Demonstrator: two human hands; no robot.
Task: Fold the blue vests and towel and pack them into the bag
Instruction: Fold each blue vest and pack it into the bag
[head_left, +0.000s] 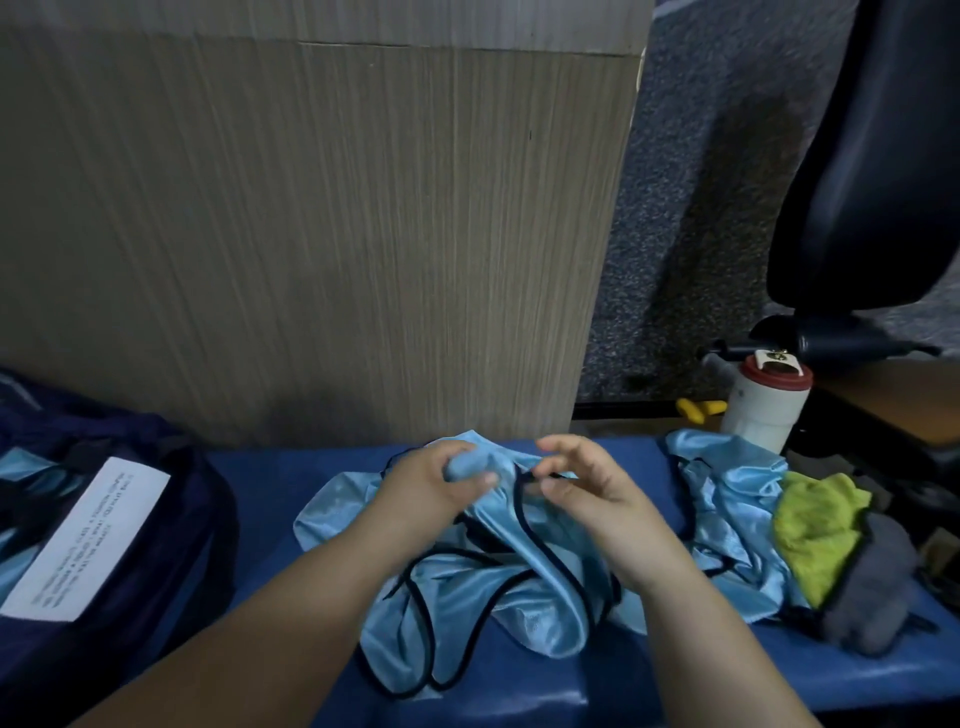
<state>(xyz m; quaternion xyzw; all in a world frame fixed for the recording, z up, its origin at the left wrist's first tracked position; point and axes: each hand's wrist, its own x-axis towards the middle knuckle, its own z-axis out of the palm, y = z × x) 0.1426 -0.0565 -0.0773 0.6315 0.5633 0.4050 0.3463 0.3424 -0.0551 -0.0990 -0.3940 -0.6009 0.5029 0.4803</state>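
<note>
A crumpled light-blue vest (498, 587) with dark trim lies on the blue bench in front of me. My left hand (431, 486) grips a bunch of its fabric at the top. My right hand (587, 488) pinches the vest's dark edge beside it. A second light-blue vest (727, 499) lies heaped at the right. Next to it sits a yellow-green towel (815, 525) on a grey cloth (872, 587). The dark navy bag (156, 519) lies at the left with a white label and light-blue fabric showing inside.
The blue bench (291, 467) runs left to right under everything. A wood-grain panel (311, 234) stands right behind it. At the right rear are a white bottle (763, 410) with a red lid, a yellow object (698, 409), and a black chair (872, 156).
</note>
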